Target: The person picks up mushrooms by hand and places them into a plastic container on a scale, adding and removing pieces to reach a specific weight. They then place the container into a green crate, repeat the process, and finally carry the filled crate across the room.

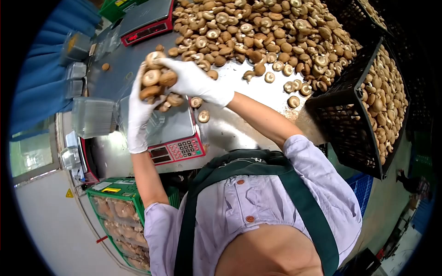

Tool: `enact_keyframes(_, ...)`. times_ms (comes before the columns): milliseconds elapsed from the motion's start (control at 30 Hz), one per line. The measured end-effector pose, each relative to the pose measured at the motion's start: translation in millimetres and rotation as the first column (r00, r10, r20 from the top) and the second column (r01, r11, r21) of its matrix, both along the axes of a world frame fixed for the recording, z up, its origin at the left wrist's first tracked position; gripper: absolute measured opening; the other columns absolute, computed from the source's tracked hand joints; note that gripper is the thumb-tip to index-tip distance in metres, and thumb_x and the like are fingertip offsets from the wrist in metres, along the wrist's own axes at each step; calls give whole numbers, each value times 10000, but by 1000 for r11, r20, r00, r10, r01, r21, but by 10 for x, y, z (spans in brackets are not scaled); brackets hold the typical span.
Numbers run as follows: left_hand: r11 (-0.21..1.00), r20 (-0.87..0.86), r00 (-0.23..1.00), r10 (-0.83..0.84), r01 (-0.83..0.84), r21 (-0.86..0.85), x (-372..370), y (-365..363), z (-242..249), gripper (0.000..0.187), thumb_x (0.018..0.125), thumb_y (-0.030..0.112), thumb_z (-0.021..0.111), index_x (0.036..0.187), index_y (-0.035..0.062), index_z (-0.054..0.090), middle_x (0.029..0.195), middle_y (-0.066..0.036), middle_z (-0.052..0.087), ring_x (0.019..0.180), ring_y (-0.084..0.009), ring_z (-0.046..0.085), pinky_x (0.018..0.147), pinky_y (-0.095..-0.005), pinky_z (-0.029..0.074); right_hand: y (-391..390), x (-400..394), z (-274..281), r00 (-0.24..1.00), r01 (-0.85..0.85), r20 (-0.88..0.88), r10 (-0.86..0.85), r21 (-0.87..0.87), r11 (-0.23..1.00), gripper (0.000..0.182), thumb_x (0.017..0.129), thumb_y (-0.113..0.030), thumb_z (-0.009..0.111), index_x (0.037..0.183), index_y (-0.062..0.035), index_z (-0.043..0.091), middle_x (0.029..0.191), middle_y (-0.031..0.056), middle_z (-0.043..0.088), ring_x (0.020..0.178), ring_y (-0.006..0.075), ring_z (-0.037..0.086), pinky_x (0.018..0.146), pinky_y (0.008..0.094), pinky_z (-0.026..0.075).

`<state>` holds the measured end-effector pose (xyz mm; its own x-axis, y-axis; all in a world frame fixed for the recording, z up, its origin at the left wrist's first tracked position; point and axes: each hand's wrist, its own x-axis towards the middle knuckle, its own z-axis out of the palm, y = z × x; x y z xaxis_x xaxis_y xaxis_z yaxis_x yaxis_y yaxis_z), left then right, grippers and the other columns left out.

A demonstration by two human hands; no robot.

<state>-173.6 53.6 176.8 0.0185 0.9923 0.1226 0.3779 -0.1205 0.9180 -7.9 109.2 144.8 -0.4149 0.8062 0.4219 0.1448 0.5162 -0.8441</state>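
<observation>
A cluster of several brown shiitake mushrooms (151, 78) is held between my two hands, above a scale. My left hand (139, 112), in a white glove, cups the cluster from the left and below. From the right, my gloved right hand (195, 82) presses its fingers against the upper mushrooms. Beneath them stands the red-framed digital scale (177, 133) with its keypad facing me. A clear plastic tray (156, 120) shows in part on its plate, mostly hidden by my left hand. Two loose mushrooms (203, 116) lie just right of the scale.
A large mushroom pile (276, 34) covers the back of the metal table. To the right, a black crate (345, 124) is full of mushrooms. A second scale (147, 23) sits at the back left. Stacked clear trays (93, 116) stand left; a green crate (115, 188) holds packed trays below.
</observation>
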Motion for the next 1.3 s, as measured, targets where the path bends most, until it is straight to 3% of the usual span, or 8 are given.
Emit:
enact_keyframes(167,981,16,989,147,-144,-127,-674,-481,-28,952,623,-168,674,1430,125,262,1365,-101,415,1172,-205,487,976,-314,443,-326,-745,-25,983,-129,132,131,-23,991,630,675,-64,661,1261,-143,444,1055,177,581,928,371,597,748,413,498)
enact_keyframes(267,999,-536,844,30,-38,-4,-1143,-690,-462,1035,484,10,825,1392,105,338,1394,-157,364,1213,-279,458,991,-353,426,-407,-892,-136,840,-271,486,242,-11,963,503,682,-110,667,1158,-80,504,1001,159,597,877,339,615,710,401,515)
enact_keyframes(433,983,-694,719,22,-143,-117,-1037,-886,-492,1043,459,140,852,1380,185,365,1431,-194,309,1243,-337,423,981,-369,419,-522,-984,-85,670,-316,725,157,87,945,368,640,-225,736,965,-77,647,984,143,620,930,306,611,759,377,510)
enact_keyframes(767,933,-318,918,235,-305,-191,-1070,-1099,-67,685,677,109,754,1308,137,488,1310,-71,513,1108,-215,540,889,-318,437,-376,-248,70,856,-350,374,358,-92,932,512,710,-210,702,1195,-117,568,1252,159,539,1061,280,583,883,343,481)
enact_keyframes(933,910,-298,873,387,-414,-34,-1164,-1079,-165,499,768,98,681,1247,114,543,1245,-54,558,1022,-188,571,844,-313,450,-270,655,-533,846,139,531,-47,-135,981,456,764,-234,696,1164,-48,579,1232,147,558,1129,296,539,911,352,456)
enact_keyframes(967,909,-279,877,392,-416,-29,-1176,-1055,-160,493,769,89,679,1243,107,544,1239,-61,560,1018,-184,570,844,-309,450,-283,913,-797,675,156,712,-194,118,981,411,778,-269,659,1116,-41,603,1201,171,566,1030,330,582,905,375,455)
enact_keyframes(1100,924,-207,905,371,-382,-17,-1219,-850,-188,444,799,147,656,1227,97,552,1244,-96,554,1049,-228,571,880,-317,442,-692,1439,-1281,401,297,913,-78,-50,953,430,706,-300,703,1051,-58,611,1063,162,588,891,370,585,788,422,495)
enact_keyframes(1300,991,-526,841,127,-79,112,-1051,-376,-503,475,869,277,541,1315,136,457,1323,-134,485,1225,-302,444,1030,-382,338,-1101,1671,-1688,542,354,790,-287,96,930,500,681,-114,722,1153,-69,564,1098,141,595,975,333,562,842,394,476)
